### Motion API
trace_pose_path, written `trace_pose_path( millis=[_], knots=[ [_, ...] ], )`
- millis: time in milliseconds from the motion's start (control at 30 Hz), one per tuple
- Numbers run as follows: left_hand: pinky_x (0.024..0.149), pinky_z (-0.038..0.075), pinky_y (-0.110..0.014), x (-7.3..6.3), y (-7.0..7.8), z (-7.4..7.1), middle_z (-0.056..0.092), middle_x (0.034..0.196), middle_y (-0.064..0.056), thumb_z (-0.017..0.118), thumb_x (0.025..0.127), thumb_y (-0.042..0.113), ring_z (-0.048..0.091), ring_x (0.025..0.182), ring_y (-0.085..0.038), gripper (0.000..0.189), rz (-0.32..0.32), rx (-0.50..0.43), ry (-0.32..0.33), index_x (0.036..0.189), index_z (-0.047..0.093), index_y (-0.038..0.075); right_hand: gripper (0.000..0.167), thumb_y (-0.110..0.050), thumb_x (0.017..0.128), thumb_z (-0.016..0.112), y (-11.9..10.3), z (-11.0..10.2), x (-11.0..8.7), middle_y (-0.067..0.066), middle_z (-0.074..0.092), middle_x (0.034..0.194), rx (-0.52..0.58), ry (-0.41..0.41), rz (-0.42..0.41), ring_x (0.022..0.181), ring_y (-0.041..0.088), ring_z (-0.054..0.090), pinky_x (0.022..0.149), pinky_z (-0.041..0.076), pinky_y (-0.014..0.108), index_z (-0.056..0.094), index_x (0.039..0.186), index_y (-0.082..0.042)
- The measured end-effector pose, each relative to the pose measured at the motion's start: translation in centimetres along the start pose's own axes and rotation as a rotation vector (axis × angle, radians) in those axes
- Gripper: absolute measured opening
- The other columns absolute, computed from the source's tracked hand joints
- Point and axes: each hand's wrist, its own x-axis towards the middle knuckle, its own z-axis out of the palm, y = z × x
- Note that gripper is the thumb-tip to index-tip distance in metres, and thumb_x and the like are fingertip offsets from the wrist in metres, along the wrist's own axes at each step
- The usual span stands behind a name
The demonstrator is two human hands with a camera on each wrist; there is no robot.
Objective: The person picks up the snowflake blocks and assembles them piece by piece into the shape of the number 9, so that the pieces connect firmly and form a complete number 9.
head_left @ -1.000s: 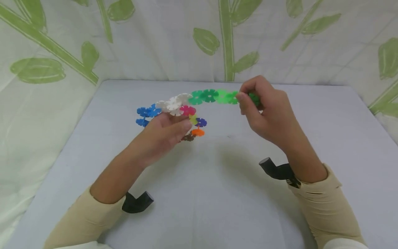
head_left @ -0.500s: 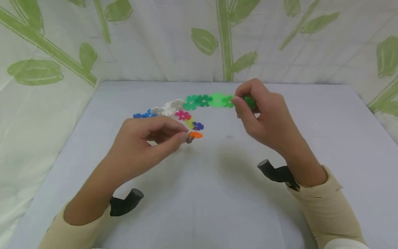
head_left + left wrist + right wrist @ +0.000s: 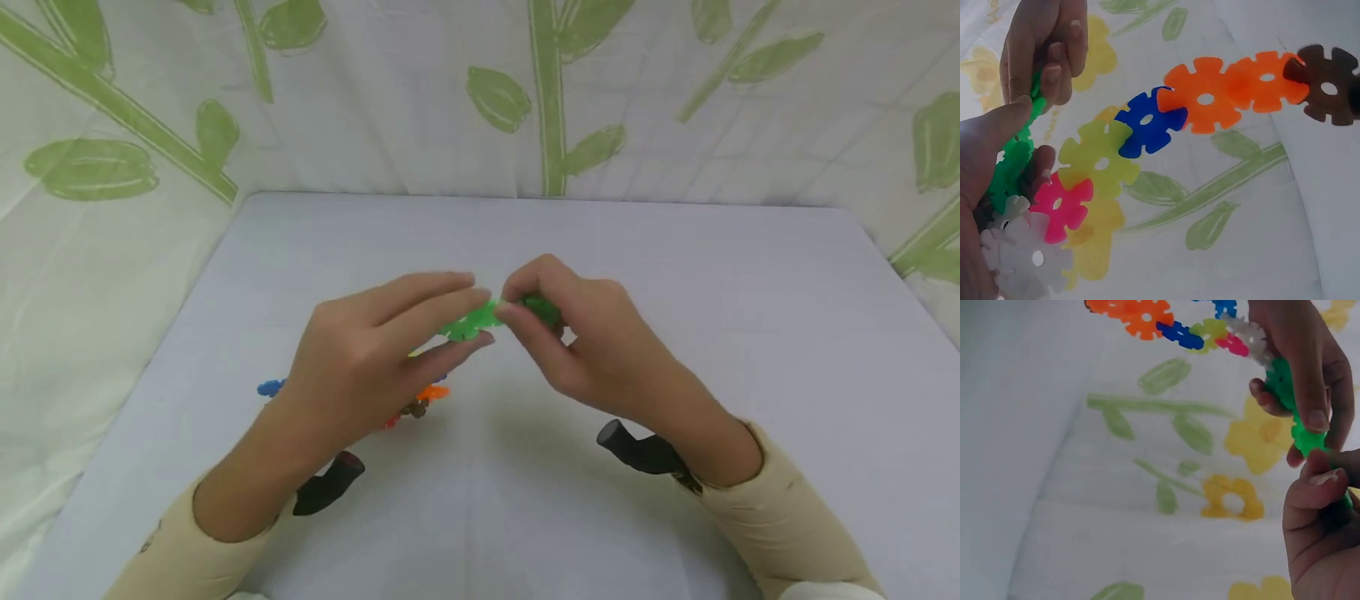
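A chain of slotted plastic snowflake discs hangs between the hands. My left hand (image 3: 367,342) grips its light green discs (image 3: 471,323) between thumb and fingers. Close against it, my right hand (image 3: 592,346) pinches the green end, where a dark green disc (image 3: 542,310) shows inside the curled fingers. In the left wrist view the rest of the chain runs on through a white disc (image 3: 1029,256), a pink disc (image 3: 1063,206), a yellow-green disc (image 3: 1099,156), a blue disc (image 3: 1147,125), orange discs (image 3: 1204,97) and a brown disc (image 3: 1329,84). Blue discs (image 3: 270,388) poke out left of the left hand.
A pale table (image 3: 675,275) lies under both arms. Behind it hangs a white cloth (image 3: 420,100) printed with green leaves. Each wrist carries a black curved camera mount (image 3: 637,448).
The left hand has shifted from the chain's coloured discs to the green ones. Both hands have come closer together and lower, the right moving left, and the chain has dropped with them.
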Motion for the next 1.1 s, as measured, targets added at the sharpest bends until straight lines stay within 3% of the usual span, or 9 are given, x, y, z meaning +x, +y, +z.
trace_pose_path(
  millis=[133,233,367,500,767,1000,1100],
  knots=[
    [0.07,0.06,-0.036,0.0,-0.2,0.1,0.074,0.1,-0.012,0.08,0.084,0.007,0.074,0.086,-0.023,0.027,0.073,-0.026,0.041,0.11,0.074,0.0,0.026,-0.023,0.104,0.057,0.7,-0.5,0.0,-0.003,0.056,0.07,0.299,0.01,0.08,0.05,0.007,0.047,0.042,0.038,0.022,0.065,0.104,0.002],
    [0.073,0.06,-0.036,0.0,-0.4,0.0,0.074,0.101,-0.013,0.079,0.086,0.006,0.074,0.088,-0.024,0.026,0.072,-0.022,0.058,0.11,0.074,-0.001,0.019,-0.011,0.106,0.049,1.1,-1.0,0.0,0.0,0.049,0.065,0.492,-0.067,0.171,0.046,0.012,0.039,0.038,0.031,0.026,0.058,0.115,0.004],
    [0.074,0.06,-0.037,-0.1,-0.6,0.0,0.074,0.103,-0.014,0.079,0.087,0.01,0.074,0.091,-0.026,0.026,0.061,-0.008,0.053,0.111,0.075,-0.001,0.021,0.003,0.104,0.035,1.2,-1.5,0.1,0.007,0.041,0.064,0.692,-0.18,0.274,0.048,0.019,0.035,0.04,0.026,0.031,0.042,0.123,0.0],
    [0.073,0.06,-0.039,-0.3,-0.7,0.2,0.074,0.103,-0.014,0.075,0.092,0.015,0.074,0.09,-0.026,0.025,0.071,0.005,0.062,0.111,0.075,-0.001,0.02,0.005,0.102,0.034,0.9,-1.5,0.1,0.01,0.042,0.067,0.809,-0.162,0.342,0.052,0.022,0.036,0.04,0.026,0.031,0.041,0.12,-0.003],
    [0.068,0.06,-0.04,-0.2,-0.4,0.8,0.075,0.099,-0.013,0.067,0.097,0.008,0.073,0.08,-0.026,0.019,0.155,0.03,0.112,0.109,0.074,-0.003,0.017,0.003,0.103,0.038,0.1,-1.1,0.0,0.012,0.043,0.068,0.83,-0.083,0.445,0.051,0.023,0.036,0.036,0.026,0.033,0.048,0.116,-0.002],
    [0.064,0.06,-0.037,-0.4,0.0,1.4,0.074,0.095,-0.013,0.064,0.095,-0.005,0.07,0.072,-0.025,0.018,0.209,0.105,0.126,0.11,0.072,-0.005,0.02,-0.005,0.104,0.034,-1.4,-0.2,0.1,0.015,0.044,0.073,0.692,-0.027,0.657,0.052,0.02,0.034,0.042,0.027,0.024,0.048,0.118,-0.003],
    [0.064,0.06,-0.036,-0.4,0.0,1.5,0.074,0.095,-0.014,0.065,0.093,-0.007,0.07,0.071,-0.026,0.018,0.215,0.131,0.123,0.11,0.072,-0.006,0.021,-0.006,0.105,0.033,-1.7,0.1,0.1,0.018,0.044,0.076,0.651,-0.005,0.688,0.054,0.021,0.035,0.044,0.028,0.023,0.048,0.119,-0.004]
  ],
)
